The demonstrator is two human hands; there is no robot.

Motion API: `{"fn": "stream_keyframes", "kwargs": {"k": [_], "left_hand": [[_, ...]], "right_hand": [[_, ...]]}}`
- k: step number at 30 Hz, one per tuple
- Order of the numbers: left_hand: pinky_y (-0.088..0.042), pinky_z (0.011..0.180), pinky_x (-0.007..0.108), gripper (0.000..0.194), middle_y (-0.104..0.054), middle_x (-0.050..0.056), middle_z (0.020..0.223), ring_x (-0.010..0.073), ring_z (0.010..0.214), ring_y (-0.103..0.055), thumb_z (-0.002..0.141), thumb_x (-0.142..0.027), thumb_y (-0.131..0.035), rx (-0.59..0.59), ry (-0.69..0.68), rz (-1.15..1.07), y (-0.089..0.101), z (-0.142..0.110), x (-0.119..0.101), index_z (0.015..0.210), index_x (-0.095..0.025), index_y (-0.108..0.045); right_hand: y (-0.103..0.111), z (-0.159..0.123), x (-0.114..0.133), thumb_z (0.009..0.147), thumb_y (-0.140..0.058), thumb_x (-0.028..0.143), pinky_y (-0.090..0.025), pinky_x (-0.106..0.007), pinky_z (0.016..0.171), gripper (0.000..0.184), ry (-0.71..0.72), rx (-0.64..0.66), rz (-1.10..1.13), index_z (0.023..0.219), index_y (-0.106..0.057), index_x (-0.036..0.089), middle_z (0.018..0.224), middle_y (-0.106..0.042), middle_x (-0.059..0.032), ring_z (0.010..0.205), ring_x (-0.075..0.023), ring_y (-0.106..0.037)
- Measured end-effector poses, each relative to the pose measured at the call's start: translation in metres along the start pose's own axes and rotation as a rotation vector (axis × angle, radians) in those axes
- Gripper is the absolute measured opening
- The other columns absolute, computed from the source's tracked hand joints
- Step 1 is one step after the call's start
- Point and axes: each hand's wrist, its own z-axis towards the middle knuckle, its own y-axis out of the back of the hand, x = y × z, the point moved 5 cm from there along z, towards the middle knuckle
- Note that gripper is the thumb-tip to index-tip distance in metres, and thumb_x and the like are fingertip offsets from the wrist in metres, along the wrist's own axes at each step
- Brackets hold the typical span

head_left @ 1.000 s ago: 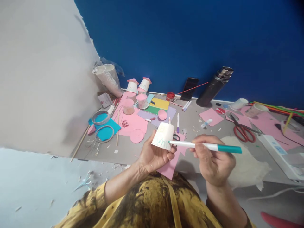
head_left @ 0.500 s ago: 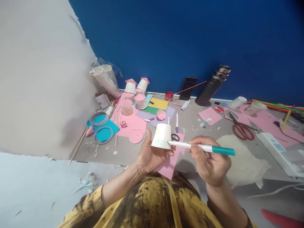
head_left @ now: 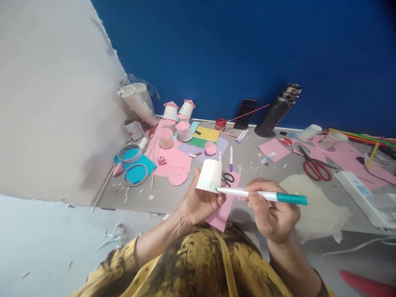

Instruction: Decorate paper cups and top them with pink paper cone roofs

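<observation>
A white paper cup [head_left: 210,171], upside down with its rim low, rests in my left hand [head_left: 198,206], whose fingers curl around its underside. Green zigzag strokes run along the cup near the rim. My right hand [head_left: 274,210] grips a white felt-tip marker [head_left: 266,194] with a green end, held nearly level. The marker's tip meets the cup's lower right side, at the end of the strokes. Behind the cup, a pair of black-handled scissors [head_left: 228,179] lies over pink paper [head_left: 221,216], partly hidden.
Several pink-topped cups [head_left: 185,131] stand at the back left, near stacked paper cups [head_left: 137,103]. Tape rings [head_left: 135,174] lie on blue paper. To the right are red-handled scissors [head_left: 315,169], a dark flask [head_left: 276,111] and a white power strip [head_left: 360,200].
The marker tip has shifted slightly left and down with the cup's rim. The cup has turned a little in my left hand, and the green strokes sit further left.
</observation>
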Motion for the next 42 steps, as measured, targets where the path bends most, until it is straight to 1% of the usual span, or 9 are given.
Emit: {"fn": "stream_keyframes", "kwargs": {"k": [3,8,13,21,24,26,30,37,42], "left_hand": [[-0.056,0.060,0.025,0.059,-0.069,0.011,0.085,0.0173,0.071,-0.066,0.099,-0.060,-0.056,-0.001,0.035,-0.026,-0.001,0.000,0.003,0.124,-0.008,-0.067],[-0.056,0.058,0.023,0.060,-0.068,0.012,0.084,0.0173,0.070,-0.068,0.101,-0.062,-0.050,0.007,0.041,-0.017,-0.003,0.000,0.004,0.117,-0.007,-0.069],[-0.060,0.061,0.029,0.068,-0.074,0.017,0.090,0.0225,0.075,-0.073,0.103,-0.067,-0.037,-0.075,-0.071,0.145,0.004,0.002,0.000,0.110,-0.008,-0.071],[-0.065,0.074,0.044,0.050,-0.077,0.019,0.090,0.0279,0.073,-0.077,0.108,-0.047,-0.041,-0.240,-0.229,0.398,0.012,0.002,-0.011,0.108,-0.006,-0.069],[-0.064,0.080,0.049,0.061,-0.078,0.021,0.095,0.0327,0.081,-0.078,0.105,-0.057,-0.041,-0.166,-0.221,0.426,0.008,-0.001,-0.014,0.109,-0.004,-0.071],[-0.064,0.084,0.050,0.065,-0.078,0.022,0.098,0.0342,0.087,-0.077,0.099,-0.064,-0.051,-0.077,-0.197,0.430,0.006,-0.004,-0.015,0.110,-0.004,-0.072],[-0.064,0.086,0.054,0.040,-0.078,0.014,0.095,0.0306,0.087,-0.075,0.087,-0.043,-0.079,-0.028,-0.208,0.392,0.009,-0.007,-0.018,0.109,-0.010,-0.073],[-0.063,0.086,0.056,0.032,-0.077,0.019,0.102,0.0321,0.092,-0.074,0.090,-0.031,-0.070,-0.149,-0.181,0.351,0.015,-0.006,-0.015,0.112,-0.008,-0.070],[-0.063,0.081,0.047,0.038,-0.077,0.022,0.096,0.0304,0.088,-0.073,0.094,-0.036,-0.063,-0.084,-0.156,0.355,0.011,-0.005,-0.012,0.111,-0.003,-0.071]], "right_hand": [[0.002,0.000,-0.002,0.094,-0.064,0.013,-0.049,-0.025,0.050,0.010,-0.026,-0.026,-0.015,0.098,-0.071,0.019,0.079,-0.071,-0.0014,0.058,-0.0133,-0.064],[0.004,-0.001,-0.003,0.094,-0.063,0.014,-0.049,-0.024,0.051,0.010,-0.046,-0.042,0.013,0.095,-0.070,0.020,0.076,-0.071,-0.0007,0.057,-0.0130,-0.063],[0.008,-0.002,-0.009,0.094,-0.064,0.014,-0.048,-0.023,0.047,0.010,-0.051,-0.090,-0.050,0.096,-0.072,0.019,0.078,-0.072,-0.0016,0.054,-0.0127,-0.065],[0.012,-0.008,-0.014,0.095,-0.064,0.016,-0.045,-0.023,0.044,0.009,-0.064,-0.061,-0.090,0.098,-0.071,0.021,0.078,-0.072,-0.0008,0.051,-0.0120,-0.062],[0.009,-0.007,-0.013,0.096,-0.065,0.015,-0.042,-0.023,0.043,0.009,-0.053,-0.010,-0.075,0.100,-0.070,0.022,0.079,-0.072,-0.0003,0.050,-0.0107,-0.058],[0.007,-0.007,-0.012,0.096,-0.064,0.014,-0.043,-0.023,0.045,0.010,-0.042,0.015,-0.047,0.100,-0.069,0.022,0.080,-0.072,-0.0005,0.053,-0.0110,-0.060],[0.006,-0.009,-0.012,0.096,-0.064,0.014,-0.043,-0.023,0.046,0.011,-0.047,0.021,0.007,0.102,-0.069,0.022,0.082,-0.071,-0.0008,0.053,-0.0106,-0.058],[0.007,-0.011,-0.011,0.095,-0.063,0.014,-0.041,-0.023,0.046,0.011,-0.078,0.019,0.032,0.100,-0.069,0.021,0.081,-0.071,-0.0001,0.050,-0.0091,-0.053],[0.003,-0.013,-0.006,0.095,-0.063,0.013,-0.049,-0.025,0.057,0.013,-0.013,0.073,0.037,0.103,-0.068,0.021,0.082,-0.071,-0.0015,0.066,-0.0148,-0.065]]}}
